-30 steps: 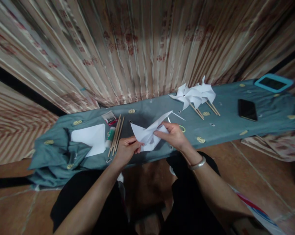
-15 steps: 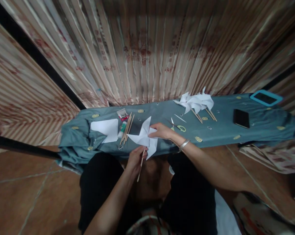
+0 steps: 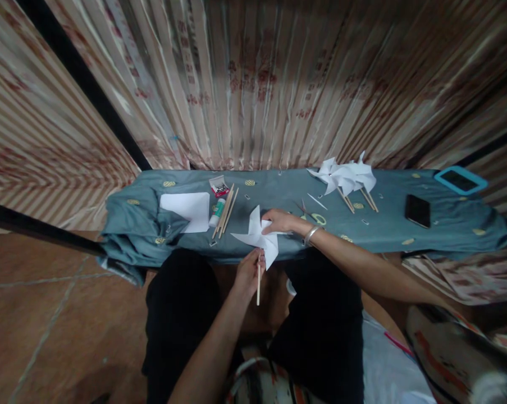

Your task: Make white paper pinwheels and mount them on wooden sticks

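Observation:
A white paper pinwheel [image 3: 257, 238] is held over the near edge of the cloth-covered table, between my two hands. My left hand [image 3: 250, 270] is closed around its wooden stick [image 3: 259, 289], just below the paper blades; the stick's lower end points down toward my knees. My right hand [image 3: 278, 221], with a silver bangle at the wrist, reaches in from the right and pinches the paper near the pinwheel's centre. The fingertips partly cover the middle, so any pin there is hidden.
On the blue-green cloth [image 3: 270, 193] lie white paper sheets [image 3: 196, 207], a glue stick [image 3: 217, 212], wooden sticks [image 3: 225, 216], a small red box of pins [image 3: 219, 188], scissors [image 3: 316, 217], finished pinwheels [image 3: 341, 175], a black phone [image 3: 418, 211] and a blue-framed tablet [image 3: 461, 180]. A curtain hangs behind.
The view has shifted a little. The pinwheel has turned slightly and its stick hangs more upright. Both hands keep their hold on it.

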Motion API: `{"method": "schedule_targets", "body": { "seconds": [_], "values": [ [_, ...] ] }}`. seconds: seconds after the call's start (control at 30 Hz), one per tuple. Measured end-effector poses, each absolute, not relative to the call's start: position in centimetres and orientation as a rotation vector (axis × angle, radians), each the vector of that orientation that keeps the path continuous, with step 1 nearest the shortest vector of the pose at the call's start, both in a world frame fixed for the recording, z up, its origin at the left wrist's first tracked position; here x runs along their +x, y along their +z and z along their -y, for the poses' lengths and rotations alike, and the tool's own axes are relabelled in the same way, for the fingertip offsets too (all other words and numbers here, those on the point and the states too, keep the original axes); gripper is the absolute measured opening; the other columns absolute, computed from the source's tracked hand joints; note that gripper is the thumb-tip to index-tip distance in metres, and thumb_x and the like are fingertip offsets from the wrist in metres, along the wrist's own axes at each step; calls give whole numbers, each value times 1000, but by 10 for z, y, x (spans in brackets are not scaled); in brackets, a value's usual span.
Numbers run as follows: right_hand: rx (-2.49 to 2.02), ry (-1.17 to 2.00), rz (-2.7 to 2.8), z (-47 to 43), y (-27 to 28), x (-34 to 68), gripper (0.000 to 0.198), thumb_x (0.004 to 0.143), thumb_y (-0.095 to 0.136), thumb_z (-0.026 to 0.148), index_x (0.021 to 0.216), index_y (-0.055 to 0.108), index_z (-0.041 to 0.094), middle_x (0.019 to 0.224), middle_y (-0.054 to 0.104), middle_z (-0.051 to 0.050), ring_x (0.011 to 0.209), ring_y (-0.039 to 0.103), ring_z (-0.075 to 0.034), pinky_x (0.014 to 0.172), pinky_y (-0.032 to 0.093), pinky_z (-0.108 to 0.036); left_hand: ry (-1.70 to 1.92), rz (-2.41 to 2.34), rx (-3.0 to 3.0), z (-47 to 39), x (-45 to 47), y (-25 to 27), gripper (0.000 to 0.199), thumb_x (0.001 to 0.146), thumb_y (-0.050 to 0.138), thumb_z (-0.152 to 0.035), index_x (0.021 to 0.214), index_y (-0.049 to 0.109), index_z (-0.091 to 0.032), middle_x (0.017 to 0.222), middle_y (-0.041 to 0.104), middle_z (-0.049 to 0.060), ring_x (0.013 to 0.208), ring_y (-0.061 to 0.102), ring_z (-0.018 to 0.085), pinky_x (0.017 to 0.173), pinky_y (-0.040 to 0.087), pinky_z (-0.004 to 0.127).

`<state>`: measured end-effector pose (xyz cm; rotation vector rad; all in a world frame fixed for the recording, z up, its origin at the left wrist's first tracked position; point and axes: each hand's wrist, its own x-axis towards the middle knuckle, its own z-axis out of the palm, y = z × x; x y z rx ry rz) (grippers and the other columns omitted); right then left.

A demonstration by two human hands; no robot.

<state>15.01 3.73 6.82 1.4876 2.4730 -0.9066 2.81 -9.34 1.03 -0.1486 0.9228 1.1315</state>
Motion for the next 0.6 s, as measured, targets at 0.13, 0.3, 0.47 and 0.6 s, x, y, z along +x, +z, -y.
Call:
{"method": "schedule_targets", "body": {
  "seconds": [0.13, 0.3, 0.47, 0.6],
  "values": [
    [1445, -885, -2449, -41, 68, 149, 15, 70, 72, 27, 78, 73, 13, 71, 64, 1, 65, 51, -12, 57, 33, -20, 1129, -905, -214, 94, 30, 12, 27, 91, 49, -1, 67, 62, -5, 62, 58, 4, 46, 52, 2, 42, 39, 7],
    [1404, -862, -2424, -44, 72, 147, 17, 70, 73, 30, 78, 74, 14, 72, 66, 1, 66, 53, -12, 58, 35, -20, 1136, -893, -273, 94, 33, 12, 26, 90, 49, 1, 69, 61, -6, 64, 59, 4, 46, 52, 2, 43, 42, 7],
    [1394, -826, -2407, -44, 74, 144, 19, 72, 74, 30, 83, 75, 14, 80, 70, -2, 71, 57, -14, 61, 38, -21, 1140, -897, -297, 94, 35, 12, 23, 89, 52, 1, 69, 61, -7, 65, 59, 3, 46, 52, 1, 43, 42, 7],
    [1395, -811, -2383, -43, 77, 143, 22, 74, 74, 31, 87, 76, 14, 85, 73, -3, 74, 60, -15, 62, 39, -21, 1132, -900, -288, 94, 35, 14, 23, 89, 53, 1, 69, 61, -7, 65, 59, 3, 47, 52, 1, 43, 42, 6]
  ]
}}
